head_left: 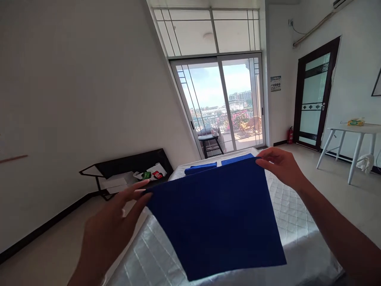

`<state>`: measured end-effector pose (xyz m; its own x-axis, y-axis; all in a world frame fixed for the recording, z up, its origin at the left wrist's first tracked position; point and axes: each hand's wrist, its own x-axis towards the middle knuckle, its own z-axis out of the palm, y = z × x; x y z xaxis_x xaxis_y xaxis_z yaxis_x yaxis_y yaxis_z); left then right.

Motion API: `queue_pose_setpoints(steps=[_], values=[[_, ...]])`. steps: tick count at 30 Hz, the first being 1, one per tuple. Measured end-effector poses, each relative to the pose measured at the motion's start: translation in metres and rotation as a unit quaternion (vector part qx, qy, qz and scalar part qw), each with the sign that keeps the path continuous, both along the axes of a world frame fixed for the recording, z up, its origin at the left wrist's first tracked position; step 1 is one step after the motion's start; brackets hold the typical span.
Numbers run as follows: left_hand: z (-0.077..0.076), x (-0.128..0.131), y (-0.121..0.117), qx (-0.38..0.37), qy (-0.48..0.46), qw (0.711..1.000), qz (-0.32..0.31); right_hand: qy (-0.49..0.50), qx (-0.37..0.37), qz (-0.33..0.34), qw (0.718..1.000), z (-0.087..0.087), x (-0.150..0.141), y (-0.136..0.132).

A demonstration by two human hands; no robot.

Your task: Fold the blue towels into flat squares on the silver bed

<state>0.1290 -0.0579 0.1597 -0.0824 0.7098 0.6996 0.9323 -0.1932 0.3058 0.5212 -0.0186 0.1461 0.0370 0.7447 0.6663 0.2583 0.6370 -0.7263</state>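
Observation:
A dark blue cloth (pixel 217 218) hangs spread out between my two hands, above a white quilted mattress (pixel 291 206). Its upper left corner is pinched between the thumb and fingers of my left hand (pixel 116 222). My right hand (pixel 279 165) pinches the upper right corner, a little higher, so the top edge slopes. The lower edge hangs free. Behind the cloth, a folded blue cloth (pixel 201 168) and another blue cloth (pixel 236 159) lie at the far end of the mattress, partly hidden by the one I hold.
A black low shelf (pixel 131 161) with packages stands left, against the wall. Beyond the mattress are a sliding glass door (pixel 220 103) and a dark stool (pixel 208 138). On the right stand a white table (pixel 357 128) with a yellow tissue pack (pixel 356 122) and a fire extinguisher (pixel 290 135).

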Motion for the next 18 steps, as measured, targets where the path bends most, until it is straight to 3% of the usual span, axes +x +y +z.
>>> queue_pose_setpoints(steps=[4, 9, 13, 18], values=[[-0.003, 0.013, 0.003, -0.001, -0.018, 1.000, -0.012, -0.015, 0.005, -0.028, 0.999, 0.001, 0.008, -0.021], [-0.016, 0.001, -0.002, -0.028, -0.019, 0.999, -0.037, -0.051, -0.006, -0.077, 0.996, -0.008, 0.017, -0.046], [-0.017, 0.004, -0.009, -0.021, 0.028, 0.992, -0.118, -0.028, -0.046, -0.115, 0.992, -0.011, 0.029, -0.062], [-0.007, 0.049, -0.014, 0.027, 0.030, 0.970, -0.238, 0.050, -0.013, -0.162, 0.985, 0.001, 0.045, -0.062]])
